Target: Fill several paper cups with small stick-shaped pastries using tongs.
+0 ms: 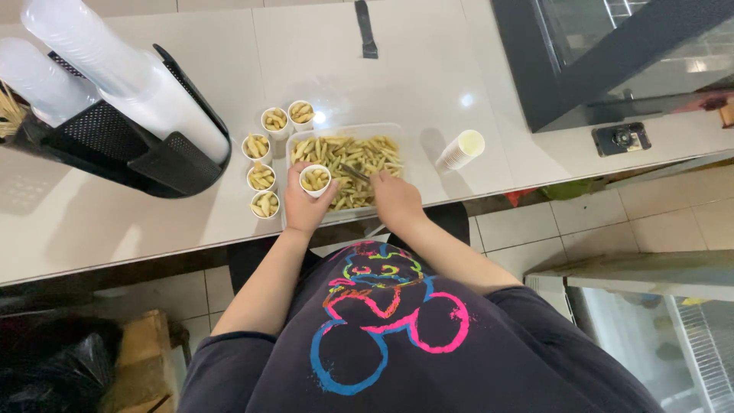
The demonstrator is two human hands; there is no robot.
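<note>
My left hand (303,205) holds a small white paper cup (315,180) partly filled with pale fried sticks, over the near left corner of a clear rectangular container (345,130) full of the same sticks. My right hand (395,200) grips metal tongs (355,173) whose tips point left toward the cup, above the food. Several filled cups (261,177) stand in a curved row just left of the container.
A stack of empty paper cups (461,149) lies on its side right of the container. A black holder (122,141) with sleeves of plastic cups sits at the left. A dark glass-fronted cabinet (612,53) stands far right, with a knife (367,30) at the counter's back.
</note>
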